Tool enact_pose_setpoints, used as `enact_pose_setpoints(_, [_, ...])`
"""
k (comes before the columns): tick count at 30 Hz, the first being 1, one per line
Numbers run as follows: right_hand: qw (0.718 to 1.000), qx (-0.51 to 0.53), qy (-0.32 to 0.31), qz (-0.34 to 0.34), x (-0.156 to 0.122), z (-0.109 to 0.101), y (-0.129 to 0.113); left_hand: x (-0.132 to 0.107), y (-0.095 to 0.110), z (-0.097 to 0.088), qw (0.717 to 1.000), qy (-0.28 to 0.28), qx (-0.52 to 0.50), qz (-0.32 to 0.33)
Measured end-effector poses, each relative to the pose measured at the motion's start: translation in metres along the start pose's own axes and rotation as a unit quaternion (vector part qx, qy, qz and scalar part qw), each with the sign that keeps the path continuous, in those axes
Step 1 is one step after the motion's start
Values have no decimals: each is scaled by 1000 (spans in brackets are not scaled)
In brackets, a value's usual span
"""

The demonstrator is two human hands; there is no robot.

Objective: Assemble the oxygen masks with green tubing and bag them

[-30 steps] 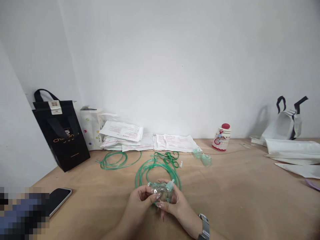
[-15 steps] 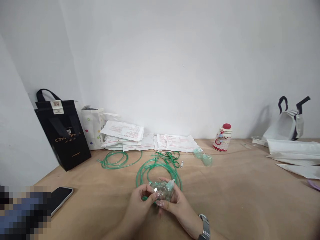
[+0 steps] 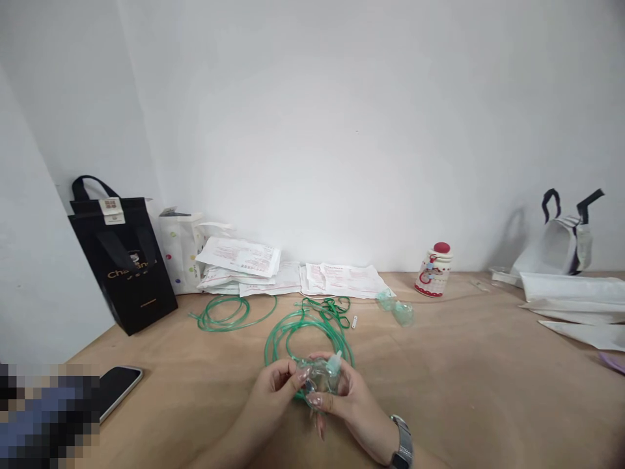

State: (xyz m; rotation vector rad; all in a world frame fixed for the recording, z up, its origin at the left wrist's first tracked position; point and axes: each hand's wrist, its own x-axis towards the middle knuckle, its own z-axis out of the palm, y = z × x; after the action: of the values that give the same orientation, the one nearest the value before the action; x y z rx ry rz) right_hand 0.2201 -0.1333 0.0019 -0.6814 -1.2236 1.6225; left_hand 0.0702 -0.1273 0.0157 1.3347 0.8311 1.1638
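A clear, green-tinted oxygen mask (image 3: 323, 372) is held between both hands, low in the middle of the view. Its pale green connector (image 3: 334, 362) points up and to the right. My left hand (image 3: 278, 387) pinches the mask's left edge, thumb on top, near a small shiny strip that I cannot make out well. My right hand (image 3: 344, 397) wraps round the right side, thumb across the near rim and fingertips showing below. Just beyond the hands lies coiled green tubing (image 3: 273, 339), with a dark green elastic strap (image 3: 336, 309) on its far side.
Another coil of tubing (image 3: 222, 326) lies left, and a small white strip (image 3: 354, 322) and clear green mask parts (image 3: 403, 313) lie right. Behind stand paper packets (image 3: 239, 254), a black bag (image 3: 129, 267) and a bottle (image 3: 433, 270). A phone (image 3: 117, 387) rests at left.
My left thumb has moved up and slightly right on the mask, covering the white piece seen there before. The mask has turned slightly, and fingertips below it reach a little lower.
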Motion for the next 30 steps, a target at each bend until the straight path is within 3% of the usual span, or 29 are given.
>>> enact_pose_setpoints(7, [1000, 6, -10, 3, -1, 0, -2, -1, -7, -1, 992, -36, -96, -68])
enact_pose_setpoints(12, [999, 12, -36, 14, -1, -4, -7, -4, -13, 3, 963, -54, -232, -124])
enact_pose_setpoints(18, [999, 2, -39, 29, -1, -11, -13, -4, -9, 0, 933, -94, -301, -171])
enact_pose_setpoints(24, [998, 7, -56, 32, -1, -12, -12, -1, -11, -3, 949, -86, -249, -173])
enact_pose_setpoints(27, [997, 20, -67, 40, -1, -10, -12, 2, -18, -3, 977, -67, -159, -127])
enact_pose_setpoints(30, [996, 26, -77, 46, -2, -8, -13, 3, -20, -3, 989, -84, -93, -79])
